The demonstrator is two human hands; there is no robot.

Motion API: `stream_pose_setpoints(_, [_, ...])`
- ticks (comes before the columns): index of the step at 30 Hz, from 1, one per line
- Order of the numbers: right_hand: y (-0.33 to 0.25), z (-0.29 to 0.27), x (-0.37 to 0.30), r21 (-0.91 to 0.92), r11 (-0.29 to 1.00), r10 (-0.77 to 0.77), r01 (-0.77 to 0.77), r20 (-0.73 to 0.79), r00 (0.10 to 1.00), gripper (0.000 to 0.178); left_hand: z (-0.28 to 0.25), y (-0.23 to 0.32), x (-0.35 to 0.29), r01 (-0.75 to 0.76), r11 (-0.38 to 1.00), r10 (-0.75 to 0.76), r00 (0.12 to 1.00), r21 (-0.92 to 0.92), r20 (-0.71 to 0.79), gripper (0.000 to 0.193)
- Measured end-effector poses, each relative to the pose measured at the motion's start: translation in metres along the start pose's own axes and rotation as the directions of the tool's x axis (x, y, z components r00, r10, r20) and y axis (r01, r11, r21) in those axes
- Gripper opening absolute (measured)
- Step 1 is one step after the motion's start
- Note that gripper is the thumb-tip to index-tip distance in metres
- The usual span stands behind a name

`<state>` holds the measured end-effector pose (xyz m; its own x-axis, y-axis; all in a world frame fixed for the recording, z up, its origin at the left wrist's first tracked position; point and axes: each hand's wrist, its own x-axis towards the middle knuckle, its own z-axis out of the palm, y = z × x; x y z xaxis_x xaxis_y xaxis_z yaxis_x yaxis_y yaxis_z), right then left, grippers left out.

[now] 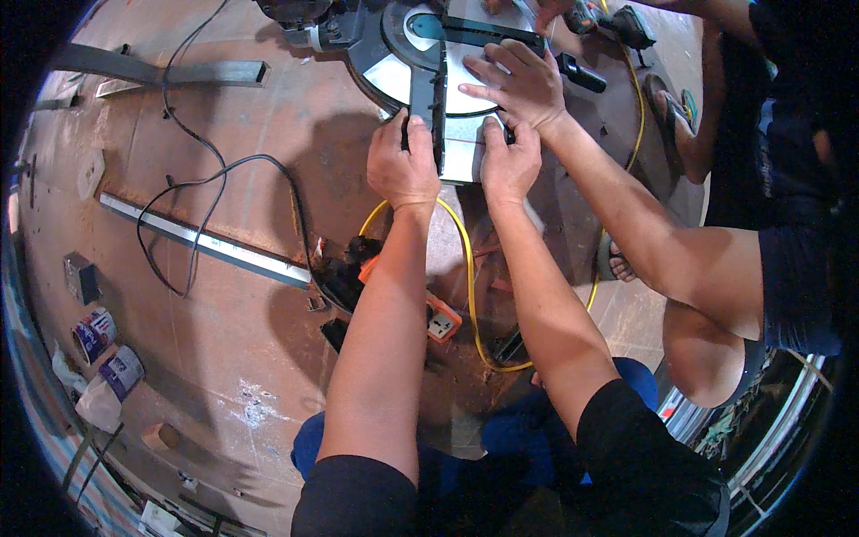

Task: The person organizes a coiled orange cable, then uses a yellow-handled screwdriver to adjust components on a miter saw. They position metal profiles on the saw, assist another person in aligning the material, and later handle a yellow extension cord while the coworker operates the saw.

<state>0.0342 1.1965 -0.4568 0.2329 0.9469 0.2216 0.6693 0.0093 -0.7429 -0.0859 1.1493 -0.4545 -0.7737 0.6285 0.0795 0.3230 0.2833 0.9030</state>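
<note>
A machine that looks like a mitre saw, with a round dark base and silver plates, lies on the floor at the top. My left hand is closed around the near end of its dark bar, thumb and fingers at the edge. Next to it, my right hand grips the right side of a silver plate, by a dark part partly hidden by the fingers. A co-worker's hand reaches in from the right and rests with spread fingers over the plate, just beyond my right hand.
An orange socket block and a yellow cable lie below my forearms. To the left are a black cable, a long metal bar, a square tube and cans. The co-worker squats at right, near a power tool.
</note>
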Motion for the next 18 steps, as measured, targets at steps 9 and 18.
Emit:
stream_pose_setpoints(9, [-0.027,-0.026,0.005,0.092,0.992,0.072,-0.090,0.180,0.981,0.025,0.001,-0.002,0.001,-0.020,1.000,0.021,0.999,0.022,-0.035,0.035])
stream_pose_setpoints(18, [-0.064,-0.040,0.068,0.008,0.916,-0.400,0.401,-0.054,0.915,0.026,0.000,0.000,0.001,0.006,1.000,-0.006,1.000,0.004,-0.008,0.035])
